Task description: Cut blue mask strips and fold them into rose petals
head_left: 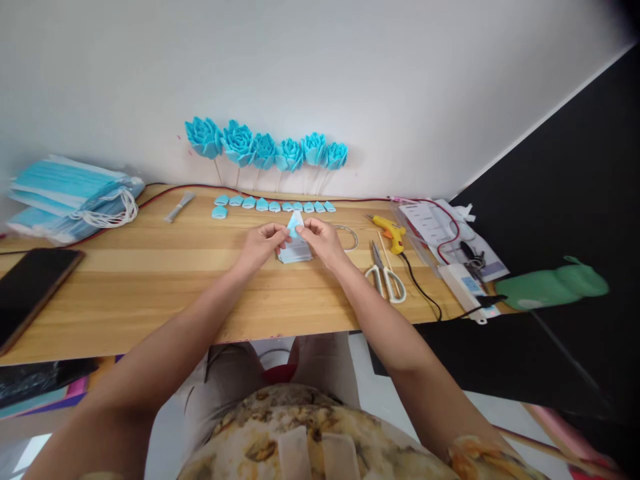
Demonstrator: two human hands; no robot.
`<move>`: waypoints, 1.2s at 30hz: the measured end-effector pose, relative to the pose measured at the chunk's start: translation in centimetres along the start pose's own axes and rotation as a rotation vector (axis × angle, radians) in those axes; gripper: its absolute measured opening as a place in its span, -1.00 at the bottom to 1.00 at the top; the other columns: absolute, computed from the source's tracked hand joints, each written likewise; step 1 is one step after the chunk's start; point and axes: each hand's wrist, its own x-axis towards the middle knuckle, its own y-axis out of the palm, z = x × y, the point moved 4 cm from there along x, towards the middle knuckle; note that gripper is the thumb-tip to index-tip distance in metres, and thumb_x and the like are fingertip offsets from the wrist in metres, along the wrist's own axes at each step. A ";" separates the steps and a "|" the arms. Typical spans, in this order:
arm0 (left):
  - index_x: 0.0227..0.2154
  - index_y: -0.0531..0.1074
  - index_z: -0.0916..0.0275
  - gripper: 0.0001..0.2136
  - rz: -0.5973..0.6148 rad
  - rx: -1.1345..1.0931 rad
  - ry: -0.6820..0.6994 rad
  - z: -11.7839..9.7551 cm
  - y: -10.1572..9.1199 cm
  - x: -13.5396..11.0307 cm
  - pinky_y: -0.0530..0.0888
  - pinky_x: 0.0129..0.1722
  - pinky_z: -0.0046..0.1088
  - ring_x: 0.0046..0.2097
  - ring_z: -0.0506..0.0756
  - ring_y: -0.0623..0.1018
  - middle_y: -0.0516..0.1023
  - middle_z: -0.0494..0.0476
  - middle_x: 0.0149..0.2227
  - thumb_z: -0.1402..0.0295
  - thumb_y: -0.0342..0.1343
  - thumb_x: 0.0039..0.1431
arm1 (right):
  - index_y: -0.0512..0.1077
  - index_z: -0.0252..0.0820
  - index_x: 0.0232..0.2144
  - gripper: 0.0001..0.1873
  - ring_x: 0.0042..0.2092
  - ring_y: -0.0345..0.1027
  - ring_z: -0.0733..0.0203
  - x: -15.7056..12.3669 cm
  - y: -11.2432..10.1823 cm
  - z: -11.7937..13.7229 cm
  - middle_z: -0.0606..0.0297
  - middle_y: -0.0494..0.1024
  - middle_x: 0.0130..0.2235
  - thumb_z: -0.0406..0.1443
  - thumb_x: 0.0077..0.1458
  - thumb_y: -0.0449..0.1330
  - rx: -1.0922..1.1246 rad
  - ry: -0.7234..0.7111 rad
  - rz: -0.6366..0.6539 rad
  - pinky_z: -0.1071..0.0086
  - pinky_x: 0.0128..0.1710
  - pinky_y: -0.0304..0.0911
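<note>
Between my hands is a small light-blue piece of mask fabric, folded to a point at its top. My left hand pinches its left edge, and my right hand pinches the right one. Below the fingers lies a stack of pale cut fabric pieces. Just beyond, a row of folded blue petals runs along the table, with one more petal in front at the left. A roll of tape lies right of my right hand, partly hidden by it.
Several blue fabric flowers on sticks lean against the wall. Left are stacked face masks, a bundle of thin strips and a phone. Scissors, a yellow glue gun, a power strip and a green bottle lie right.
</note>
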 end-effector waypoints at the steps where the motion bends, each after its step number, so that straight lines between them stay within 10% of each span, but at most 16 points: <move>1: -0.47 0.51 0.29 -0.71 0.002 0.000 -0.012 0.0 0.0 0.0 0.37 -0.51 -0.50 -0.53 -0.05 0.39 0.53 0.06 -0.51 0.12 0.27 -0.05 | 0.30 -0.16 -0.54 -0.67 -0.48 -0.02 0.38 0.0 0.0 0.0 0.48 0.17 -0.55 -0.07 0.04 0.22 -0.012 -0.004 0.007 0.42 -0.46 -0.08; 24: -0.59 0.47 0.28 -0.74 -0.024 -0.018 -0.036 0.2 -0.6 0.5 0.36 -0.53 -0.53 -0.58 -0.06 0.39 0.46 0.01 -0.63 0.19 0.29 -0.04 | 0.37 -0.02 0.03 -0.54 -0.22 0.41 0.20 0.1 0.1 0.1 0.31 0.53 -0.23 -0.04 0.12 0.24 0.160 -0.084 0.076 0.31 -0.17 0.30; 36: -0.56 0.49 0.29 -0.73 0.037 0.053 -0.031 0.8 -0.3 0.5 0.35 -0.53 -0.53 -0.59 -0.07 0.39 0.46 0.00 -0.63 0.15 0.28 -0.05 | 0.41 -0.15 -0.40 -0.72 -0.34 0.32 0.30 0.2 -0.1 0.1 0.38 0.48 -0.39 -0.06 0.05 0.25 0.043 -0.052 -0.025 0.39 -0.28 0.24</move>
